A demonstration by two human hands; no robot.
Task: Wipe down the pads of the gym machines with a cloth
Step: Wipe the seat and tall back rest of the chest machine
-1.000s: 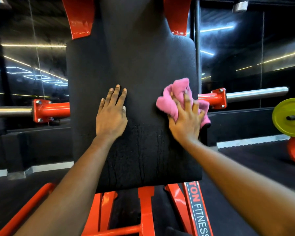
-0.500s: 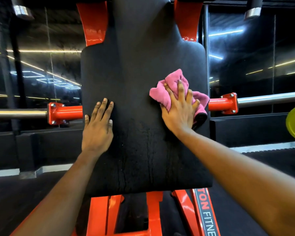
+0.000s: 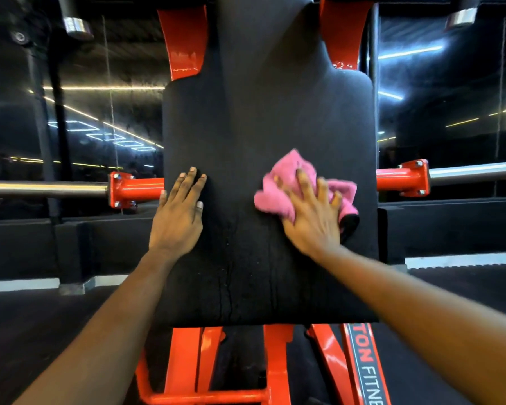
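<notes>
Change: right hand [image 3: 313,223] and pink cloth [image 3: 281,197] have slid toward 6 o'clock on the back pad [image 3: 260,118] since half a second ago, and slightly toward 9 o'clock. We log the left hand [image 3: 177,223] as staying at the pad's 9 o'clock edge.
Right hand: fingers spread and nearly straight, palm down, pressing the pink cloth flat against the pad. We see no curl round it.
Pink cloth: bunched, on the pad face just to 3 o'clock of the pad's middle. It shows beyond the fingertips toward 12 o'clock and on both sides of the hand.
Left hand: flat on the pad, fingers straight and close together, pointing to 12 o'clock, holding nothing. Its little finger lies at the pad's edge.
Back pad: black, upright before us. Dark vertical streaks [image 3: 231,282] run down its lower half, toward 6 o'clock from both hands.
Frame: orange-red struts [image 3: 275,361] below the pad at 6 o'clock. One strut reads "TON FITNE" [image 3: 365,363], cut off.
Bars: chrome bar [image 3: 44,188] out at 9 o'clock and another [image 3: 476,169] at 3 o'clock, each in an orange-red collar.
</notes>
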